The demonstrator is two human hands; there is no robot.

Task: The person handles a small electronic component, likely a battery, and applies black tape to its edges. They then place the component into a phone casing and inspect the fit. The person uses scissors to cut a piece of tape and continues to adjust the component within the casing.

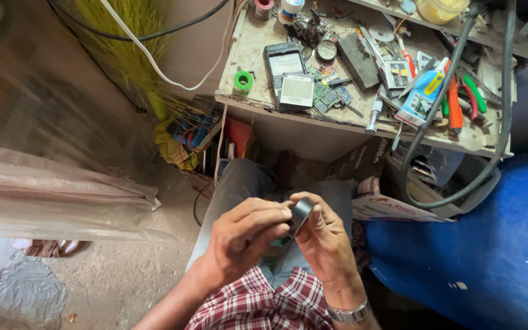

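Note:
Both hands meet over my lap, above grey trousers and a red checked shirt. My left hand [242,235] and my right hand [325,238] together grip a small dark flat rectangular device [301,214], held edge-up between the fingertips. The left fingers curl over its left side, while the right thumb and forefinger pinch its top and right side. A metal watch [349,314] sits on the right wrist. Much of the device is hidden by the fingers.
A cluttered workbench [245,55] stands ahead with dismantled phones [285,61], circuit boards, a green tape roll [243,80], pliers [459,98], a screwdriver and cables. A broom [135,49] leans at left. Blue sheeting [490,244] lies at right, plastic wrap [50,189] at left.

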